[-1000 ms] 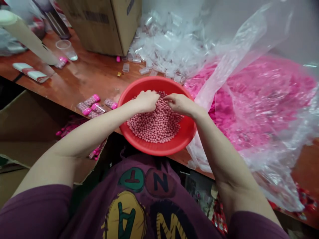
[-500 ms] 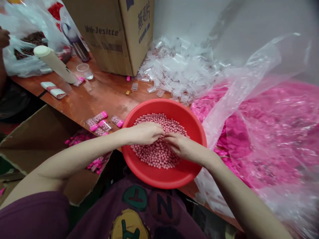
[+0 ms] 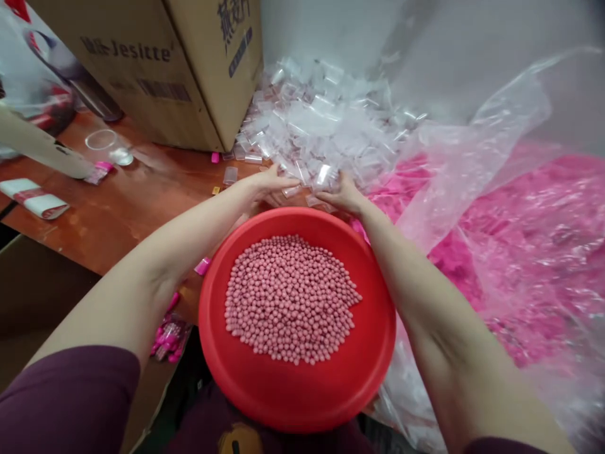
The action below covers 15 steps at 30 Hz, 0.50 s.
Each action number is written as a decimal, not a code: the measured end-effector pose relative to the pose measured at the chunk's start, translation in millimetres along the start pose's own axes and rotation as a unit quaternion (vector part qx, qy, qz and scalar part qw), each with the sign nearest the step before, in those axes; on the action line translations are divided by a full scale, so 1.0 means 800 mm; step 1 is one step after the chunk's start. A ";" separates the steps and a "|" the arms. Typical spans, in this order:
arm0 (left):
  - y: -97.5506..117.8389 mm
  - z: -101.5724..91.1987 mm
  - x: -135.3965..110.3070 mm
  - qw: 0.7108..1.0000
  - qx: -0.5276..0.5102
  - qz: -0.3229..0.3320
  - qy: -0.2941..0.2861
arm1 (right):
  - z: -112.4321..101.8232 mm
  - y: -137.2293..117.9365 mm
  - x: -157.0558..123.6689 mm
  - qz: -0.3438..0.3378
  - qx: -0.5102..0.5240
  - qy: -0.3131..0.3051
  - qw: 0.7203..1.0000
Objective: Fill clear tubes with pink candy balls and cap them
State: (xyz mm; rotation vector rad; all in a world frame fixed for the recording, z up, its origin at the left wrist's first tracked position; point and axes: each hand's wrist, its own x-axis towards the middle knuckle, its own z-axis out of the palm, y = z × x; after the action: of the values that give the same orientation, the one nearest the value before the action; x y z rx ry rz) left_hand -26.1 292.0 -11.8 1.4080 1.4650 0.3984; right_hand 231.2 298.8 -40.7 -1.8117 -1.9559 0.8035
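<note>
A round red plastic basin (image 3: 297, 403) sits right in front of me, holding a mound of small pink candy-like balls (image 3: 290, 299). Both hands are beyond its far rim, apart from the balls. My left hand (image 3: 271, 183) lies palm down at the near edge of a heap of small clear plastic tubes (image 3: 321, 120). My right hand (image 3: 343, 195) touches the same heap, with its fingers among the tubes. Neither hand visibly holds anything, though the tubes are hard to make out around the fingers.
A large clear plastic bag (image 3: 534, 252) of bright pink items lies to the right. A cardboard box (image 3: 155, 63) stands at the back of the orange-brown table (image 3: 104, 221). A red-and-white packet (image 3: 33, 198) lies at the left. Pink-capped tubes (image 3: 169, 339) lie below the table edge.
Both hands have left the pink balls and moved forward past the basin's far rim to the clear tubes. The whole basin and mound now show, and the view has shifted.
</note>
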 end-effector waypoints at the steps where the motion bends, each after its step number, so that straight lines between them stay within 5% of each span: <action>1: 0.010 0.009 0.011 0.999 -0.039 -0.017 -0.016 | 0.007 -0.003 0.010 0.031 -0.007 -0.007 0.999; 7: 0.053 0.028 0.057 0.981 -0.182 -0.056 -0.027 | 0.015 -0.028 0.038 0.063 -0.016 -0.033 0.997; 15: 0.049 0.044 0.062 0.997 -0.078 -0.005 0.016 | 0.020 -0.051 0.034 0.070 -0.027 -0.020 0.997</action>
State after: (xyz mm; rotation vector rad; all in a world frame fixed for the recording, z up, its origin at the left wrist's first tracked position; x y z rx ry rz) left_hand 33.7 332.1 -16.7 1.2753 1.4347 0.5199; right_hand 186.2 322.2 -31.2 -1.9967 -1.9086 0.8438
